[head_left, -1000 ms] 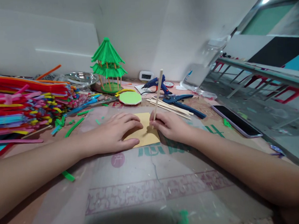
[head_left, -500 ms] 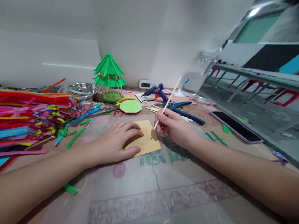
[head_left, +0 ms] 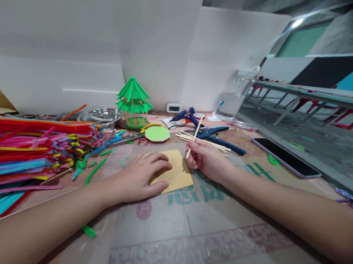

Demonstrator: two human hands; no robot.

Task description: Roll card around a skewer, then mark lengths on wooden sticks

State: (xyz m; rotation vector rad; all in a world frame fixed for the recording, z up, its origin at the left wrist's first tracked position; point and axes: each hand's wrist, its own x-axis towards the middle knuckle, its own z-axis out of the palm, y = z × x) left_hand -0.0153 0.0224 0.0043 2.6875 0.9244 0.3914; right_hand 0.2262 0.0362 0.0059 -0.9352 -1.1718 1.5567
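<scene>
My left hand (head_left: 139,177) lies flat with fingers stretched out on a tan cardboard piece (head_left: 179,175) in the middle of the table. My right hand (head_left: 206,157) is closed in a pinch around a thin wooden stick (head_left: 194,135), held just right of the cardboard. The stick is lifted off the cardboard and leans away to the upper right. Several more wooden sticks (head_left: 205,141) lie on the table behind that hand.
A big pile of coloured pipe cleaners (head_left: 30,145) fills the left. Behind stand a green paper pagoda (head_left: 133,103), a green octagon (head_left: 157,133), a blue glue gun (head_left: 185,115), blue pliers (head_left: 221,136) and a metal bowl (head_left: 101,114). A phone (head_left: 285,151) lies right.
My right hand lifted the stick off the cardboard and tilted it from nearly upright to leaning right and away. My left hand stayed on the cardboard. The view tipped down slightly.
</scene>
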